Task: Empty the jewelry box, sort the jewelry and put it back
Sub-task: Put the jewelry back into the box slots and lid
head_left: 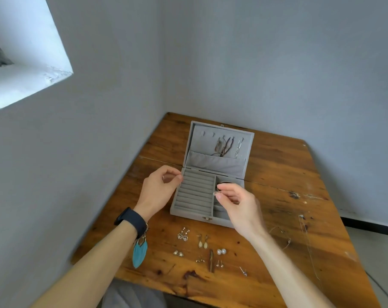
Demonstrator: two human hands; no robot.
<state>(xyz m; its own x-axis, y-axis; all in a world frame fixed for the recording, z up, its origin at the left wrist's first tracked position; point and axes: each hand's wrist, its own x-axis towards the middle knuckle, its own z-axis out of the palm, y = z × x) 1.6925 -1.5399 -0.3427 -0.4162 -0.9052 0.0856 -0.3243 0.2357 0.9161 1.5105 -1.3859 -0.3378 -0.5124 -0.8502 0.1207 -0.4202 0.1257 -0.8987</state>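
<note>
Jewelry box (195,196): grey, lid open and leaning back, standing on the wooden desk (277,174) in the room's corner. Ring rolls on its left side bare; compartments on the right, partly hidden by my right hand. Necklaces (225,146) hang from hooks inside the lid, above a fabric pocket.

My left hand (159,188): at the box's left rim, thumb and forefinger pinched together; what they hold, if anything, I cannot tell. Black watch (130,221) on the wrist.

My right hand (237,201): over the right compartments, fingertips pinched on a small silver piece (215,193), too small to identify.

Laid out on the desk, in front of the box, in pairs:
- heart drop earrings (183,235)
- cream teardrop earrings (202,242)
- pearl studs (221,251)
- small studs (178,253)
- further small pieces, indistinct

Turquoise feather earring (139,252): near the left wrist. Thin chains (306,232): on the desk, to the right.
</note>
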